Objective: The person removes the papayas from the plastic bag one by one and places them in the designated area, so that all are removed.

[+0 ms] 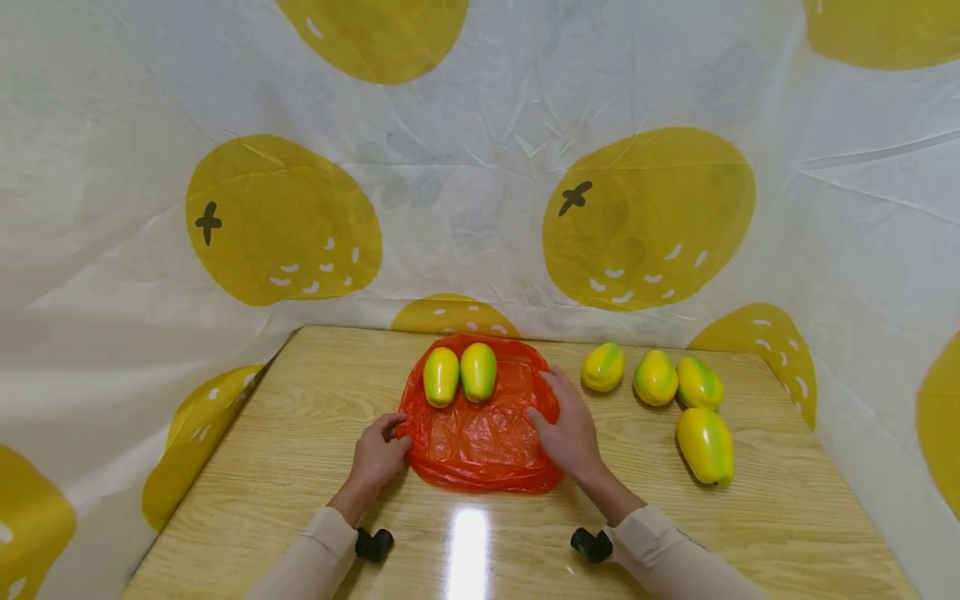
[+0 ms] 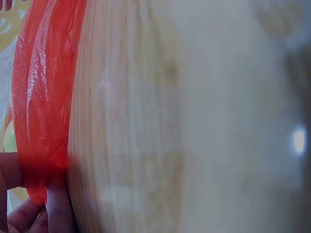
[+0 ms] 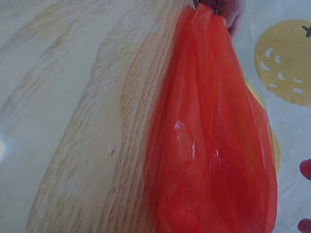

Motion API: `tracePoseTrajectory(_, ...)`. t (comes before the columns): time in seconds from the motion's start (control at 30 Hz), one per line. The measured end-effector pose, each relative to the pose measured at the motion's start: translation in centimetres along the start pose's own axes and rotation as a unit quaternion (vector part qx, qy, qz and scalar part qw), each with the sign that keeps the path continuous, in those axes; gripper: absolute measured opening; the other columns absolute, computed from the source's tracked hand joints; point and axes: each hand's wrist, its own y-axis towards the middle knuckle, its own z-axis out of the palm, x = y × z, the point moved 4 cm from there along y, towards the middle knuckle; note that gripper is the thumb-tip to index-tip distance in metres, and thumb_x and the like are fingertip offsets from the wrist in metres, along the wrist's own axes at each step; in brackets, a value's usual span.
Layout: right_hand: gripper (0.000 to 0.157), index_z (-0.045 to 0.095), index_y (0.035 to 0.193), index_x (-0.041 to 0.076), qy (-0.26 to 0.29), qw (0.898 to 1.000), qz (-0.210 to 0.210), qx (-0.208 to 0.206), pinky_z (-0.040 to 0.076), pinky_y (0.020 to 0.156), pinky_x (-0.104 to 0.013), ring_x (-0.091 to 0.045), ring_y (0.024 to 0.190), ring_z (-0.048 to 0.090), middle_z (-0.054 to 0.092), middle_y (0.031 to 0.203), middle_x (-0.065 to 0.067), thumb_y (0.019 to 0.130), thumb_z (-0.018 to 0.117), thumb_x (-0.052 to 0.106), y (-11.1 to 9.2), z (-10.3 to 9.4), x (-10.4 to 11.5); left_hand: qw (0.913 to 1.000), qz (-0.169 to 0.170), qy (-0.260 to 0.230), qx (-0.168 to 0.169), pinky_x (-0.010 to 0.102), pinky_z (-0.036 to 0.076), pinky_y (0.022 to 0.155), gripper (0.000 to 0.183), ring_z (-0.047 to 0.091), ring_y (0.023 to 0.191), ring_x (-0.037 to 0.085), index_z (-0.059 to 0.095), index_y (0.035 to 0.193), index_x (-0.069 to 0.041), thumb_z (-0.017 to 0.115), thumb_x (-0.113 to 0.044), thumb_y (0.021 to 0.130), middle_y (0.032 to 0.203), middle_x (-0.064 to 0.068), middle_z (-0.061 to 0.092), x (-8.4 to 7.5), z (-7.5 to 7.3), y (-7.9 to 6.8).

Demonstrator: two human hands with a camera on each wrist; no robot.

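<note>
A red plastic bag (image 1: 480, 437) lies spread open on the table, its rim standing up a little all round. Two yellow-green papayas (image 1: 441, 377) sit side by side in its far left part. My left hand (image 1: 378, 450) pinches the bag's left edge between thumb and fingers; the left wrist view shows the fingers (image 2: 56, 199) on the red film. At the bag's right edge is my right hand (image 1: 572, 429), thumb and fingers spread apart and uncurled. In the right wrist view its fingertips (image 3: 305, 169) show beside the bag, apart from the film.
To the right of the bag several more papayas (image 1: 705, 446) lie loose on the wooden table (image 1: 300, 500). A white cloth (image 1: 480, 208) printed with big yellow fruit hangs behind and at both sides. Light glares off the table's near part.
</note>
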Motion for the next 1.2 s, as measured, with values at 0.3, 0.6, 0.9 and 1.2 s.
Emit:
tracePoseTrajectory(0.3, 0.062, 0.046, 0.155, 0.010, 0.001, 1.000, 0.005, 0.009, 0.026, 0.126, -0.061, -0.038, 0.159, 0.028, 0.032, 0.170, -0.011, 0.097, 0.069, 0.016, 0.1, 0.7, 0.6, 1.0000, -0.007, -0.004, 0.000, 0.025, 0.054, 0.079, 0.044, 0.060, 0.107, 0.025, 0.061, 0.138, -0.004, 0.063, -0.005, 0.094, 0.126, 0.018, 0.065, 0.1, 0.0, 0.1)
tracePoseTrajectory(0.6, 0.064, 0.046, 0.155, 0.010, 0.005, 1.000, -0.009, 0.010, 0.027, 0.126, -0.060, -0.038, 0.157, 0.031, 0.034, 0.169, -0.012, 0.096, 0.071, 0.015, 0.4, 1.6, 1.0, 1.0000, -0.008, -0.005, 0.000, 0.026, 0.057, 0.082, 0.044, 0.060, 0.109, 0.026, 0.061, 0.139, -0.005, 0.062, -0.006, 0.095, 0.129, 0.018, 0.065, 0.1, 0.0, 0.1)
tracePoseTrajectory(0.9, 0.062, 0.048, 0.154, 0.010, 0.017, 1.000, -0.016, 0.012, 0.028, 0.125, -0.061, -0.038, 0.156, 0.034, 0.037, 0.168, -0.012, 0.097, 0.071, 0.015, 0.7, 2.3, 1.3, 0.9999, -0.013, -0.008, 0.001, 0.025, 0.056, 0.082, 0.044, 0.060, 0.108, 0.026, 0.060, 0.139, -0.005, 0.063, -0.006, 0.095, 0.130, 0.018, 0.065, -0.1, 0.0, 0.0)
tracePoseTrajectory(1.2, 0.064, 0.047, 0.155, 0.010, 0.021, 0.999, -0.026, 0.008, 0.030, 0.124, -0.062, -0.038, 0.156, 0.034, 0.037, 0.168, -0.012, 0.095, 0.072, 0.014, 1.0, 3.0, 1.7, 0.9998, -0.011, -0.017, 0.003, 0.026, 0.056, 0.081, 0.044, 0.060, 0.108, 0.026, 0.060, 0.139, -0.005, 0.063, -0.005, 0.096, 0.129, 0.018, 0.065, 0.1, 0.0, 0.0)
